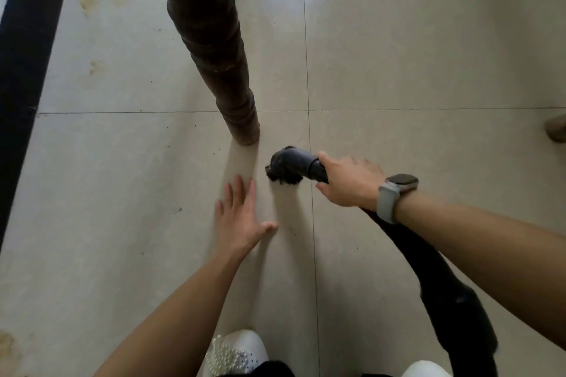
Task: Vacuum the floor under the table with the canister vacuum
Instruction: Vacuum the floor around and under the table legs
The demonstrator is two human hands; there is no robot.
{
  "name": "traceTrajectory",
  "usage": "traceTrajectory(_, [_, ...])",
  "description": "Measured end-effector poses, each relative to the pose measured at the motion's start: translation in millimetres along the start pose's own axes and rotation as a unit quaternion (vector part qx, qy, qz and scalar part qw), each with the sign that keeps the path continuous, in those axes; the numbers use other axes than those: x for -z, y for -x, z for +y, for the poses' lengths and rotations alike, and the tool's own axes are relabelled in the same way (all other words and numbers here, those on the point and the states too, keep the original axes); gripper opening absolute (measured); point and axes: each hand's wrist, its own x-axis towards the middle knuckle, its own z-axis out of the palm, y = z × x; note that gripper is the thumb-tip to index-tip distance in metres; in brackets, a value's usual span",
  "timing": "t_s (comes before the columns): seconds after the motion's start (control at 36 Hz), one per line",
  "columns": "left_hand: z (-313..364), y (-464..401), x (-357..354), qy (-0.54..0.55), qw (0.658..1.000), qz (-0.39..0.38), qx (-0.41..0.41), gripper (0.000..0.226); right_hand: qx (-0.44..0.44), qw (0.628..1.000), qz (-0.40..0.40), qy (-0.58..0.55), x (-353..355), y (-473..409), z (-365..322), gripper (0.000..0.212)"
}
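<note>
Head-worn wide-angle view, looking steeply down at the floor.
The single camera sits above the person's forearms and faces almost straight down onto the pale beige tiled floor point(122, 162), close in; the dark turned wooden desk leg point(214, 49) rises toward the lens, and straight lines bow near the frame edges.

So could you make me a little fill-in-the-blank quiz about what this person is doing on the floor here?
1. The right hand grips the black vacuum ____ just behind the brush head.
2. The left hand lies flat and ____, holding nothing.
3. The brush head sits close to the foot of the dark wooden table ____.
4. On the right wrist is a grey ____.

Missing words: hose; open; leg; watch
</note>
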Motion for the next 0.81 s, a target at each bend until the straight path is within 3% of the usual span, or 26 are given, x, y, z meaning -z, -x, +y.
traceTrajectory(0.08, [-6.6, 0.9, 1.7, -0.012, 1.000, -0.009, 0.001, 0.112, -0.009, 1.000, 0.020, 0.001, 9.4, -10.6, -7.3, 0.041])
traceTrajectory(0.25, [-12.0, -1.9, 5.4, -0.042, 0.999, -0.019, -0.020, 0.106, 0.039, 0.996, -0.083, 0.010, -6.6, 22.7, -13.1, 0.045])
traceTrajectory(0.44, [-13.2, 0.6, 8.6, -0.047, 0.998, -0.024, -0.027, 0.103, 0.009, 0.997, -0.065, -0.042, 10.7, 0.4, -8.1, 0.036])
traceTrajectory(0.64, [-10.3, 1.2, 9.7, -0.032, 0.999, -0.032, -0.018, 0.102, 0.026, 0.992, -0.114, -0.046, 4.1, 9.8, -16.4, 0.040])
traceTrajectory(0.81, [-12.4, 1.5, 9.6, -0.029, 0.999, -0.030, -0.024, 0.104, -0.005, 0.991, -0.078, -0.109, 19.4, -8.9, -5.5, 0.038])
